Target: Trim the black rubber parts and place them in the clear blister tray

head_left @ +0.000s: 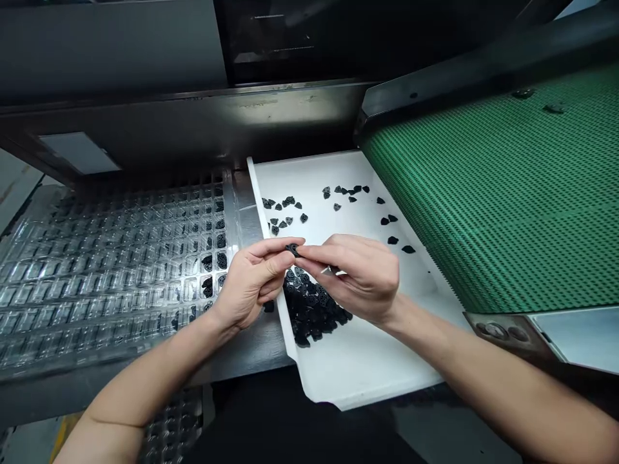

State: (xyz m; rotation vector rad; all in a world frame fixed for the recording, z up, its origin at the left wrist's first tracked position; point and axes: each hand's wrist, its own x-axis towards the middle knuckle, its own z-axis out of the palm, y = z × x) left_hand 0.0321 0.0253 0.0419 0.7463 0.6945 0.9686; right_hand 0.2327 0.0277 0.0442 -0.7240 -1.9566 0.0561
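Note:
My left hand (251, 280) and my right hand (355, 274) meet over the left rim of a white tray (367, 361). Together their fingertips pinch one small black plastic part (293, 249). A thin metal tool (333, 270), only partly visible, also lies in my right hand. Right under the hands a heap of the same black parts (312, 309) rests in the tray. More lie scattered toward the tray's far end (345, 191). To the left sits a clear blister tray (106, 258), with black parts (216, 258) in some right-hand pockets.
A green ribbed conveyor belt (507, 187) slopes down to the white tray from the right, with two dark parts (523, 93) near its top. A dark machine housing (193, 116) stands behind. Another clear tray (174, 425) shows below the table edge.

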